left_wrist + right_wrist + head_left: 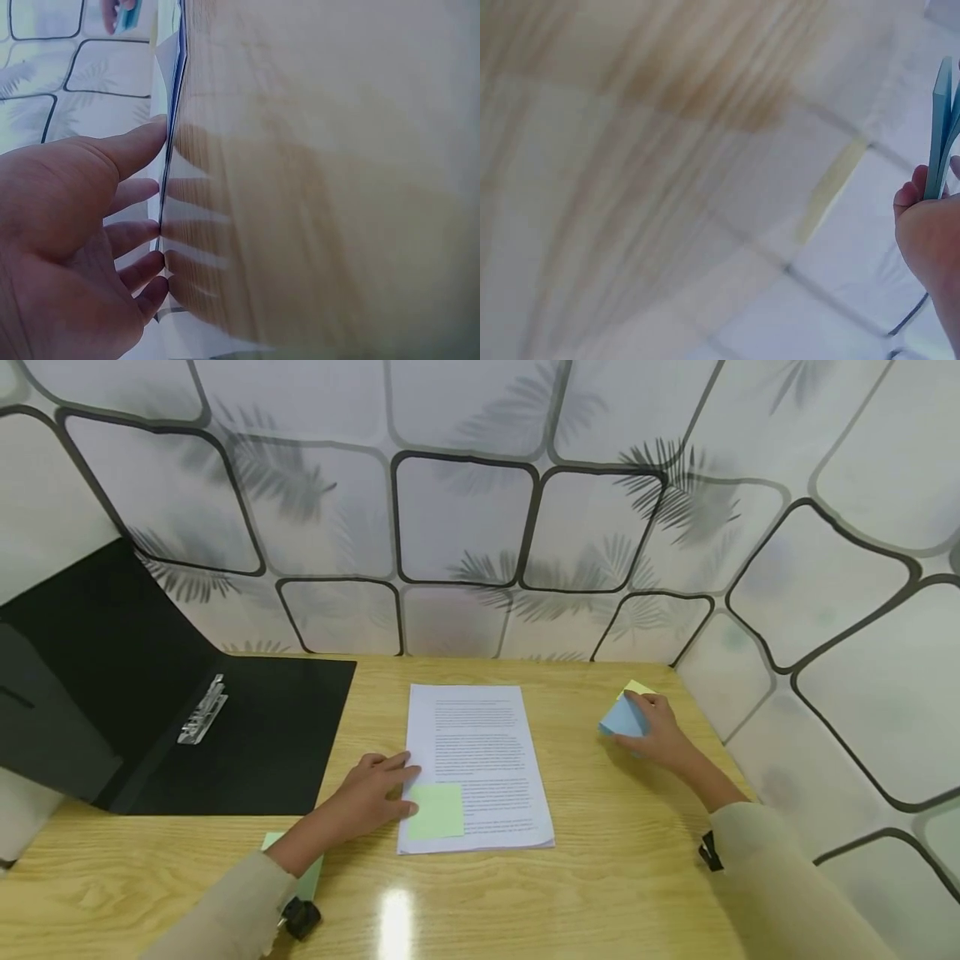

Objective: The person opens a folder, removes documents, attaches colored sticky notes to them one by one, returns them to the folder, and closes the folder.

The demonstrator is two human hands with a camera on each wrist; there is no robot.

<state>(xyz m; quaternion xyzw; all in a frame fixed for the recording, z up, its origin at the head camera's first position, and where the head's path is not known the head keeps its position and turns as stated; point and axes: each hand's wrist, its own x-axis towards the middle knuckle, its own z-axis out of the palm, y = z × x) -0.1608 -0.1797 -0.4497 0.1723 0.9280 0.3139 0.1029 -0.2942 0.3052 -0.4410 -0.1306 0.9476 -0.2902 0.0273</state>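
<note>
At the far left, a black folder point(292, 735) lies unfolded, its cover raised against the patterned wall point(465, 518) and its other board flat on the wooden table point(622, 893). A metal clip point(202, 714) sits beside the folder's spine. Nearer the front edge, a green pad point(309, 881) lies on the table, partly hidden beneath the left forearm, and a small black device point(302, 918) is at that wrist.

The left hand point(371, 797) is spread, its fingers extended to the left edge of a stack of printed sheets point(487, 752); the left wrist view shows the fingertips lined along that edge. The sheets lie flat near the middle of the table, text side up. A pale green sticky note point(437, 812) rests on their lower left part, right beside the left thumb.

Well apart to the right, the right hand point(660, 735) pinches a blue pad point(624, 718) of notes. In the right wrist view the pad's leaves part at the top and meet at the fingers. A yellow pad point(637, 687) lies just behind that hand, partly covered by it. Another black device point(709, 852) is at the right wrist.
</note>
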